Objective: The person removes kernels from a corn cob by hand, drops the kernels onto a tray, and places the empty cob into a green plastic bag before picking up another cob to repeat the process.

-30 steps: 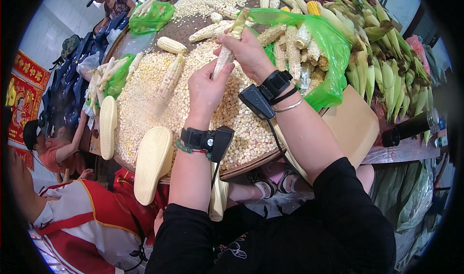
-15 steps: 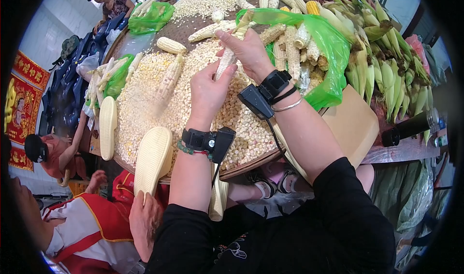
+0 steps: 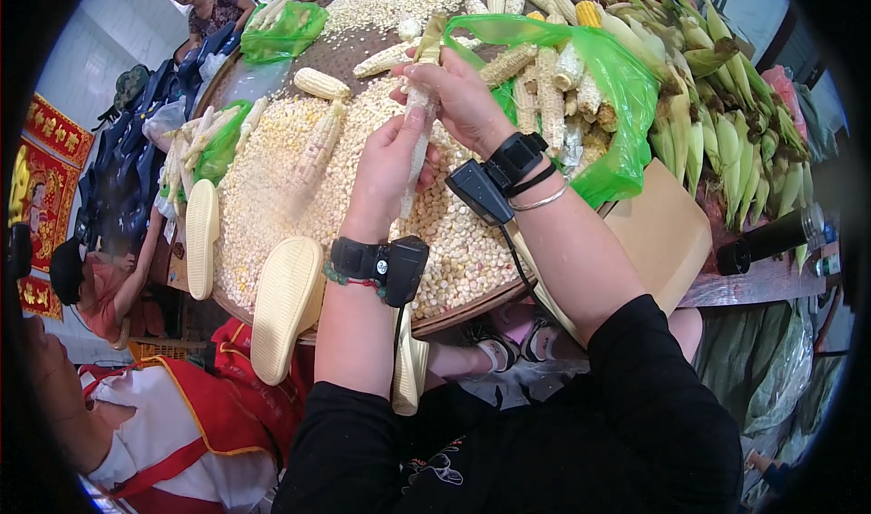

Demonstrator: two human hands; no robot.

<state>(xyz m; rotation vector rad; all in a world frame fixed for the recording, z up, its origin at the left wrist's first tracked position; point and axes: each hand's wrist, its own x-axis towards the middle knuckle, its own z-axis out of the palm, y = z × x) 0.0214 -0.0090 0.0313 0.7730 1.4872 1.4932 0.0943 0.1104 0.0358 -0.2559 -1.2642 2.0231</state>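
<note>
Both my hands are closed round one pale corn cob (image 3: pixel 407 195), held above the heap of kernels. My left hand (image 3: pixel 379 171) grips its middle, the thumb pressed along the side. My right hand (image 3: pixel 464 101) wraps the upper end, where a strip of pale husk (image 3: pixel 432 35) sticks up. The cob tilts slightly, its lower tip pointing toward me. Beneath lie loose white and yellowish kernels (image 3: pixel 272 160) on a large round tray (image 3: pixel 363 92). A partly stripped ear (image 3: pixel 319 146) and a whole ear (image 3: pixel 321 85) rest left of my hands.
A green plastic bag (image 3: pixel 617 88) full of cobs stands right of my hands, beside piled unhusked corn (image 3: pixel 726 142). Cream slippers (image 3: pixel 288 310) line the near edge. A cardboard sheet (image 3: pixel 667 233) and a black bottle (image 3: pixel 767 242) lie right. People sit around the tray.
My hands and the cob have shifted slightly left, and the cob now points more steeply downward toward me. A co-worker's hand has left the slipper at the near edge.
</note>
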